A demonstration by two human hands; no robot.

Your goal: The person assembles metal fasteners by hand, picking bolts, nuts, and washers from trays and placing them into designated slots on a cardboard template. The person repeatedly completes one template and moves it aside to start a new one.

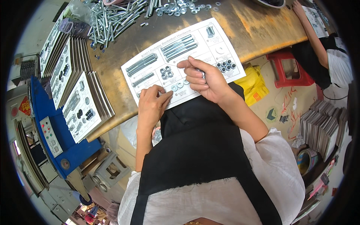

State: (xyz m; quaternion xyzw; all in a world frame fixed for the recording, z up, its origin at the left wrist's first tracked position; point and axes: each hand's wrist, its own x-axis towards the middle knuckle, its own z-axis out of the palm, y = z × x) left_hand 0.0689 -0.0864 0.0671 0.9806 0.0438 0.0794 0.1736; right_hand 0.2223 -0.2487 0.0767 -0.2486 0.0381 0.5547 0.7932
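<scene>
A white printed hardware card (212,48) lies at the table's near edge, with bolts, nuts and washers shown in its sections. My left hand (150,107) rests on the card's lower left part, fingers bent and slightly apart. Its fingertips are beside a silver washer (174,88), the first in a short row. Over the middle of the card my right hand (210,80) is closed, its index finger pointing left. Small shiny metal pieces (203,75) show between its curled fingers and palm; their exact kind is partly hidden.
Loose long bolts (108,22) and a spread of washers (180,7) lie at the table's far side. Stacked hardware cards (84,107) stand at the left. A red stool (288,69) is right of the table, near another person's arm (313,33).
</scene>
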